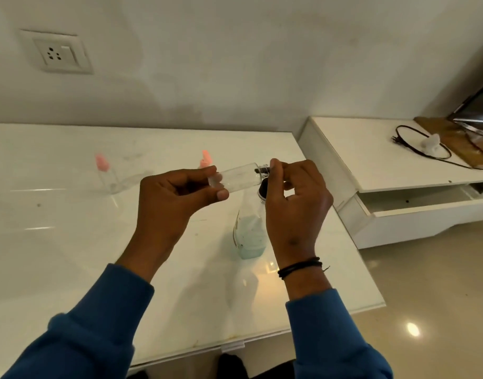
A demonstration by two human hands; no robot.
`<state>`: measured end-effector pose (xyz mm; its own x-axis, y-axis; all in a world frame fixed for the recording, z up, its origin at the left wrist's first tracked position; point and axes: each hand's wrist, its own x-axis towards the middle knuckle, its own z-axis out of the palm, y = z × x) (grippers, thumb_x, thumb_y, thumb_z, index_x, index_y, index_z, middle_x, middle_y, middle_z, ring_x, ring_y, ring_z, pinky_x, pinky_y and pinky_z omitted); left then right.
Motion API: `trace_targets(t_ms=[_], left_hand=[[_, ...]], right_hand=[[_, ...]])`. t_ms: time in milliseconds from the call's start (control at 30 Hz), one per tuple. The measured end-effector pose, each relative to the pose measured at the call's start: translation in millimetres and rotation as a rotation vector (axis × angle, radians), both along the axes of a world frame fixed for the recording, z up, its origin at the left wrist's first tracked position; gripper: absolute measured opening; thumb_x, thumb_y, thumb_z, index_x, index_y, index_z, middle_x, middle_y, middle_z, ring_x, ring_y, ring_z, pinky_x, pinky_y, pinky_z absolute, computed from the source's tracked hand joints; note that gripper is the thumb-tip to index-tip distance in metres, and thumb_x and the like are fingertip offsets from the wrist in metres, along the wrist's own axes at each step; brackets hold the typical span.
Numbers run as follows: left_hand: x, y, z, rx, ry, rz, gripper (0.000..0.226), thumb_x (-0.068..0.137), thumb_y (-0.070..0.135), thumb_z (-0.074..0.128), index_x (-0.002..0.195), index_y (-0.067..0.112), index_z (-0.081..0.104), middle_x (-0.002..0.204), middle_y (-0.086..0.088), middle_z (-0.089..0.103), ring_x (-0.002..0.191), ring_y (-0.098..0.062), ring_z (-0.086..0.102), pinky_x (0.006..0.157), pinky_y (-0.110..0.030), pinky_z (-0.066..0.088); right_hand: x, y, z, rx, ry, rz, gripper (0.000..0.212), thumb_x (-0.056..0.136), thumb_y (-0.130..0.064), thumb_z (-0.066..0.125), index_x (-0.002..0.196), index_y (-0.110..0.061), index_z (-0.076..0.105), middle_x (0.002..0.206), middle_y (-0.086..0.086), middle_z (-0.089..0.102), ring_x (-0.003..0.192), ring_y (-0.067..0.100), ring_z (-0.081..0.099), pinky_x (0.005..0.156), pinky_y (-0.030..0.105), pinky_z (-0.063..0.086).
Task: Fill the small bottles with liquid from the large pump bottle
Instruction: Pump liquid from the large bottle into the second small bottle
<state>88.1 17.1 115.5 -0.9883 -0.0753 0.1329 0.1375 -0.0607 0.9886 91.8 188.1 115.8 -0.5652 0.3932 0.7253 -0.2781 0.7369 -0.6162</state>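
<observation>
Filling judged barely begun: held small bottle [239, 177] looks empty, lying level above table [71, 242] centre. Two pink-capped bottles [109, 173] at 10 and 12 o'clock, contents unclear. Pump bottle [249, 231], part-full, at 5 o'clock. Left hand [174, 195] pinching base; right hand [295, 198] fingertips pinching neck

One head-worn view — looking forward and down, close over the white table [71, 242].
</observation>
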Motion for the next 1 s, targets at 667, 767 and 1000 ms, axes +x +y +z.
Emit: trace_targets(t_ms=[667,767,1000], left_hand=[[-1,0,-2,0.211,-0.142,-0.099,0.045,0.075,0.024,0.078,0.113,0.002,0.074,0.104,-0.011,0.078,0.093,-0.029,0.076,0.080,-0.028,0.060],[1,1,-1,0.214,-0.146,-0.098,0.045,0.075,0.026,0.078,0.112,0.001,0.075,0.102,-0.011,0.079,0.092,-0.029,0.076,0.079,-0.027,0.060],[1,3,-2,0.221,-0.153,-0.104,0.047,0.074,0.031,0.077,0.111,0.002,0.075,0.102,-0.013,0.078,0.092,-0.031,0.076,0.080,-0.029,0.060]], right_hand=[[1,-2,0,0.043,-0.006,-0.026,0.020,0.097,-0.026,0.063,0.084,-0.016,0.074,0.083,-0.007,0.069,0.080,0.018,0.056,0.067,0.039,0.045],[2,-1,-1,0.012,-0.004,-0.010,0.019,0.096,-0.025,0.065,0.084,-0.015,0.075,0.082,-0.006,0.069,0.078,0.018,0.057,0.068,0.038,0.046],[0,-1,2,0.013,0.011,-0.026,0.019,0.096,-0.025,0.066,0.081,-0.014,0.073,0.080,-0.009,0.066,0.075,0.014,0.054,0.067,0.031,0.042]])
